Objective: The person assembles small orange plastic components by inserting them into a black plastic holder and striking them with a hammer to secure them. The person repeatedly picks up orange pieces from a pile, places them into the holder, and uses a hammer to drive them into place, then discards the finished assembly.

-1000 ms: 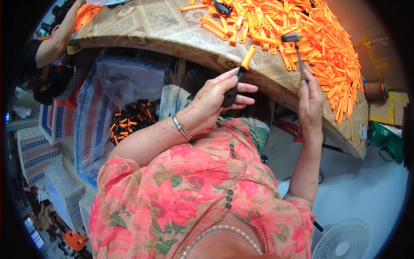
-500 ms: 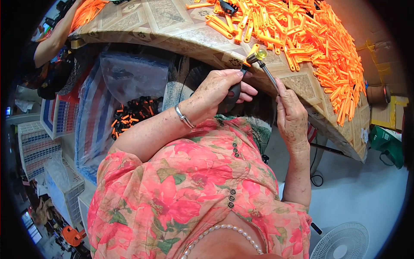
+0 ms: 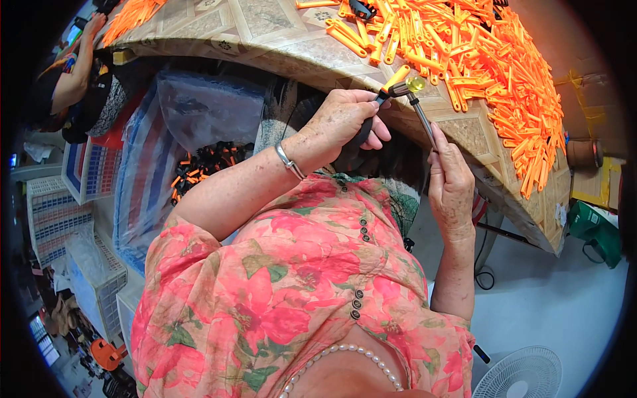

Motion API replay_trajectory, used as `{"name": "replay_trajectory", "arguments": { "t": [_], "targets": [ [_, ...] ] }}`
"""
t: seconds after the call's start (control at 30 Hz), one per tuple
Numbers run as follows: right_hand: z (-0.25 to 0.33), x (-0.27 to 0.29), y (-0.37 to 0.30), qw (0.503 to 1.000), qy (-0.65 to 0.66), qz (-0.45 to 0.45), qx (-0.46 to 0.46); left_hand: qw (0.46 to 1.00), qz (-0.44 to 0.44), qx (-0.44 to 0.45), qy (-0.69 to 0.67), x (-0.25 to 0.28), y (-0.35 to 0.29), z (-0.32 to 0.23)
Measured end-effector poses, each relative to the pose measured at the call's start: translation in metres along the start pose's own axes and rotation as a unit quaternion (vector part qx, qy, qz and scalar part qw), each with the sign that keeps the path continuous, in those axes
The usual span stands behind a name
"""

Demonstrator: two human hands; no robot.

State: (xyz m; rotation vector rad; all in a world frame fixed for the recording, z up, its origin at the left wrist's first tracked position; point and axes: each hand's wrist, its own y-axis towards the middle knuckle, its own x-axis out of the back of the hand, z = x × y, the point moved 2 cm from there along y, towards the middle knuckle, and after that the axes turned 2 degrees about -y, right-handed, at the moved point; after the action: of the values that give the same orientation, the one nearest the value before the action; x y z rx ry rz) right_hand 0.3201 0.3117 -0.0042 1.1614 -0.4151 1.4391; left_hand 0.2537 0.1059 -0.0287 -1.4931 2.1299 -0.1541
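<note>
Surface [image 3: 259, 33] has a beige-brown cover, wood-look strips and diamonds, small dark flower motifs; near edge looks curved. Big jumbled heap of orange pieces [image 3: 488, 79], long and slim, some with a hole at one end, fills the right part, tapering down toward the near right corner. Several looser ones at its left side. Black part [image 3: 362, 9] among them, up top. Smaller orange batch [image 3: 135, 18] at far left end.

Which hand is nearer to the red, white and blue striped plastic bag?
Left: the left hand is to the right of the striped bag; the right hand is farther right.
</note>
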Motion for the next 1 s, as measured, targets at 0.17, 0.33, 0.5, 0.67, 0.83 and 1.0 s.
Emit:
{"name": "replay_trajectory", "arguments": {
  "t": [0.17, 0.33, 0.5, 0.67, 0.83, 1.0],
  "targets": [
    [0.006, 0.002, 0.005, 0.996, -0.017, -0.077, 0.051, 1.0, 0.001, 0.007, 0.002, -0.002, 0.001, -0.002],
    [0.011, 0.001, 0.006, 0.998, -0.064, 0.007, 0.029, 1.0, 0.003, 0.001, -0.006, -0.001, 0.002, 0.001],
    [0.009, 0.004, 0.009, 0.997, 0.012, -0.07, 0.039, 1.0, 0.0, -0.004, 0.004, -0.001, 0.002, -0.001],
    [0.0, -0.002, 0.005, 0.998, -0.066, -0.008, 0.009, 1.0, -0.001, -0.009, 0.003, -0.002, 0.001, -0.002],
    [0.003, 0.007, 0.011, 0.989, -0.005, -0.132, 0.059, 1.0, -0.004, -0.004, 0.006, -0.002, 0.0, 0.0],
    [-0.001, -0.013, -0.001, 0.999, -0.003, -0.023, 0.023, 1.0, -0.004, 0.0, 0.0, -0.002, 0.002, 0.002]
  ]
}}
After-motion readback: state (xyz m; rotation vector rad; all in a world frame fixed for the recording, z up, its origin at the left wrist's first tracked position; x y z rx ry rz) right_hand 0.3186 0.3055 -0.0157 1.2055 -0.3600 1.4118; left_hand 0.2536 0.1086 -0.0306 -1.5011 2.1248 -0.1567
